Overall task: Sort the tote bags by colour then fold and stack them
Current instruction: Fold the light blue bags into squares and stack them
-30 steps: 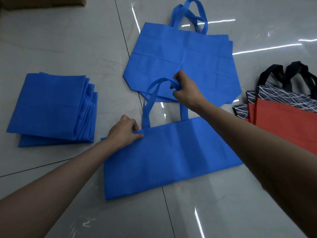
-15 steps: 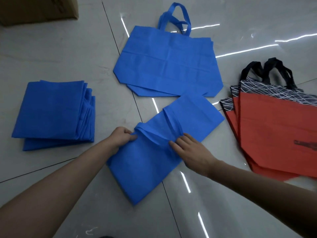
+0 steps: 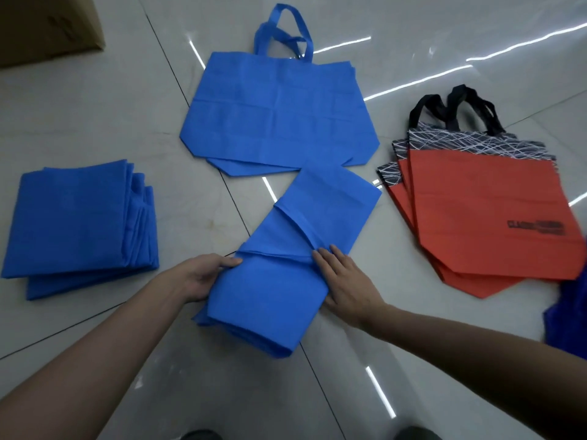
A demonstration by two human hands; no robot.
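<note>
A blue tote bag [image 3: 286,255], folded lengthwise with its handles tucked onto it, lies slanted on the floor in front of me. My left hand [image 3: 203,274] grips its left edge, thumb on top and fingers beneath. Flat on the bag's right edge rests my right hand [image 3: 346,281], fingers straight over the tucked handle. A stack of folded blue bags [image 3: 79,223] sits at the left. Unfolded blue bags [image 3: 276,112] lie flat beyond, handles pointing away. Red bags [image 3: 482,211] with black patterned tops and black handles lie fanned at the right.
The floor is glossy pale tile [image 3: 95,122] with dark joints and light reflections. A brown cardboard box [image 3: 47,27] stands at the far left corner. Dark blue fabric [image 3: 568,315] shows at the right edge. Shoe tips [image 3: 203,435] peek in at the bottom.
My right hand brought the handles down onto the bag and now lies flat on it. The bag turned from level to slanted. My left hand slid to the bag's left edge.
</note>
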